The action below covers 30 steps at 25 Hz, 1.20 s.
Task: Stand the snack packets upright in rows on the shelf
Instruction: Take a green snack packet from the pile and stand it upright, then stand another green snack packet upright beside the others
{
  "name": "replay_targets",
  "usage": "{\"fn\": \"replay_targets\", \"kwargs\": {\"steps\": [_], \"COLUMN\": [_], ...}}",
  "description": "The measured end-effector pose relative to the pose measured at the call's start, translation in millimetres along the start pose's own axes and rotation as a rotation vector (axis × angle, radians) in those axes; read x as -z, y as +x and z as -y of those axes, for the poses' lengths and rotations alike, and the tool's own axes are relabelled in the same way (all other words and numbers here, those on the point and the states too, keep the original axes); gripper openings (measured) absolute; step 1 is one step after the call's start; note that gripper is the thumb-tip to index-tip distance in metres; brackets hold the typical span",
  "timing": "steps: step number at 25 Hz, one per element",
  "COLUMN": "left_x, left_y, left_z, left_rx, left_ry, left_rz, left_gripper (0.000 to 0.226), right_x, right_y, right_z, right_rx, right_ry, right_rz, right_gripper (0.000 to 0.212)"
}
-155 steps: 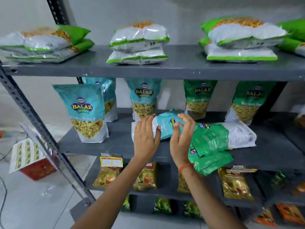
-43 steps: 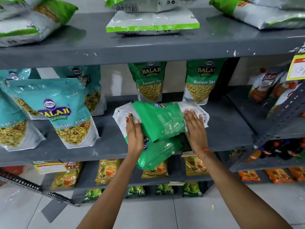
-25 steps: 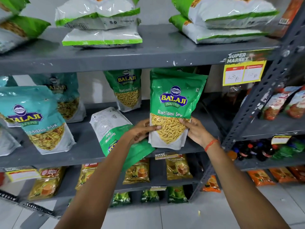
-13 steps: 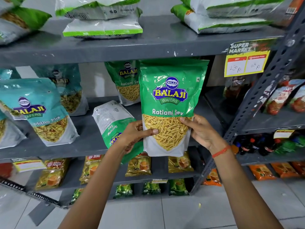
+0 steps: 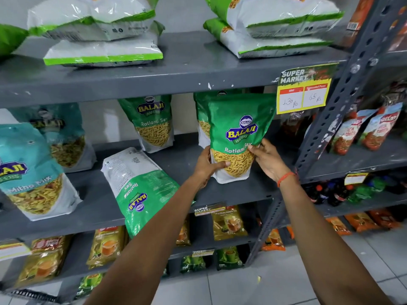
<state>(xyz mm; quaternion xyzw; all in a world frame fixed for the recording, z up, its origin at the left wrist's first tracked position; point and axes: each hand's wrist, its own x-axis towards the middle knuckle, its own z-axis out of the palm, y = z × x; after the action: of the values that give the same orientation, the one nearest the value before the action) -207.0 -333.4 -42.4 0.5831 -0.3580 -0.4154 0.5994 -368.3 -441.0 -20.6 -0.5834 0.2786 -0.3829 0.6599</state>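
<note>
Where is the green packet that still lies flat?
Head view: the flat green packet lies left of centre on the middle shelf, overhanging its front edge, beside the left hand.

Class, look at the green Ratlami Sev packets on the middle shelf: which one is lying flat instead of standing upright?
The Ratlami Sev packet left of the hands, back side up, its lower end overhanging the shelf edge. The others stand upright.

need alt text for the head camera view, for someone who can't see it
Both hands, left hand and right hand, hold a green Ratlami Sev packet upright on the grey middle shelf, in front of another green packet. Left of it, one green packet lies flat, overhanging the shelf edge, and teal Mitha Mix packets stand further left.
</note>
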Motion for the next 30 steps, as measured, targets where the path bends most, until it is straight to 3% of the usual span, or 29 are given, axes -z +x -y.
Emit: {"fn": "replay_targets", "kwargs": {"steps": [12, 17, 22, 24, 26, 28, 30], "left_x": [5, 3, 22, 49, 86, 130, 178], "left_y": [9, -5, -43, -65, -83, -98, -112], "left_z": [16, 8, -8, -11, -9, 1, 16], "left_rx": [0.000, -0.004, -0.188, -0.300, -0.356, -0.317, -0.267], "left_ry": [0.121, 0.239, 0.445, 0.505, 0.576, 0.671, 0.786], "left_rz": [0.021, -0.012, -0.199, -0.257, -0.323, -0.410, -0.490], "left_gripper": [0.077, 0.095, 0.094, 0.086, 0.076, 0.067, 0.057], "right_x": [2, -27, -95, -128, -161, -192, -215], "right_y": [8, -17, -53, -60, -64, -58, -41], "right_z": [-27, -21, -21, -24, -34, -50, -71], "right_rx": [-0.024, 0.117, 0.466, 0.644, 0.705, 0.579, 0.291], "right_ry": [0.077, 0.102, -0.302, -0.366, -0.397, -0.518, -0.757], "right_rz": [-0.042, -0.452, -0.704, -0.649, -0.473, -0.211, 0.027], "right_gripper": [0.036, 0.050, 0.054, 0.049, 0.045, 0.039, 0.034]}}
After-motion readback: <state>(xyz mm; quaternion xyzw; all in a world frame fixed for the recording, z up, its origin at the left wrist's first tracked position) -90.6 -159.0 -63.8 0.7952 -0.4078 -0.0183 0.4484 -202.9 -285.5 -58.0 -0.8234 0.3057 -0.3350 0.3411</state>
